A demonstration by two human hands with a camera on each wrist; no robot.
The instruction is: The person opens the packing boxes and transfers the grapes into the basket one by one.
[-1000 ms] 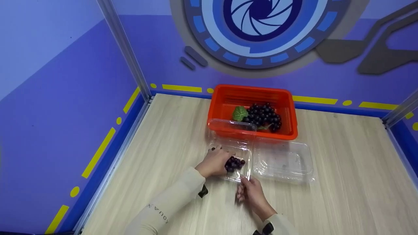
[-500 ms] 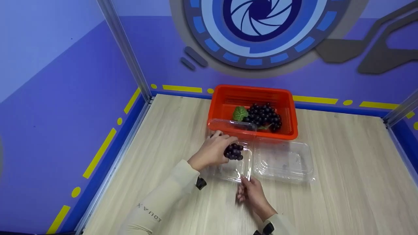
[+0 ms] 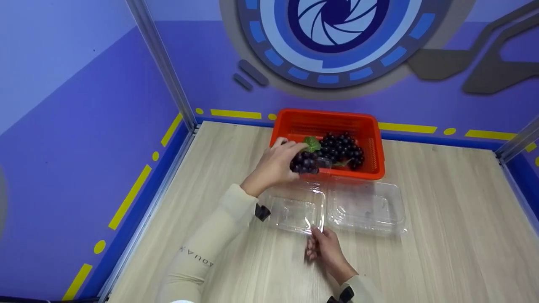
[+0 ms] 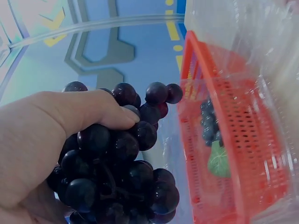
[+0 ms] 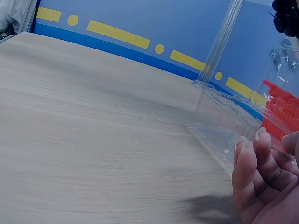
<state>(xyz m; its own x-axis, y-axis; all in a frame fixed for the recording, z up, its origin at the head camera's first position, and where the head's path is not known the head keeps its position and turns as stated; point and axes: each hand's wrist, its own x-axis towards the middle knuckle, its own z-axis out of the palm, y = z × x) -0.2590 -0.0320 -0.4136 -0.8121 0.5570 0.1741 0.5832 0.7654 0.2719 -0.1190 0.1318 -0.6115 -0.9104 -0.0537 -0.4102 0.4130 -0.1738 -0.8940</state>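
My left hand (image 3: 273,164) grips a bunch of dark grapes (image 3: 305,163), raised over the near side of the red basket. In the left wrist view the thumb presses on the grapes (image 4: 124,147), and the other fingers are mostly hidden behind them. Below lies a clear plastic clamshell box (image 3: 292,212), its lid raised towards the basket. My right hand (image 3: 330,252) pinches this box's near right corner between thumb and fingers. Inside the red basket (image 3: 380,162) lies another bunch of dark grapes (image 3: 340,147) with a green leaf (image 3: 312,144).
A second clear plastic box (image 3: 364,208) stands to the right of the first, close in front of the basket. The pale wooden tabletop (image 3: 454,235) meets a blue-purple wall (image 3: 202,71) behind the basket and another at the left.
My left hand has lifted the grapes out of the left clear box and carried them up and away towards the basket. The right hand keeps its place at the box's corner.
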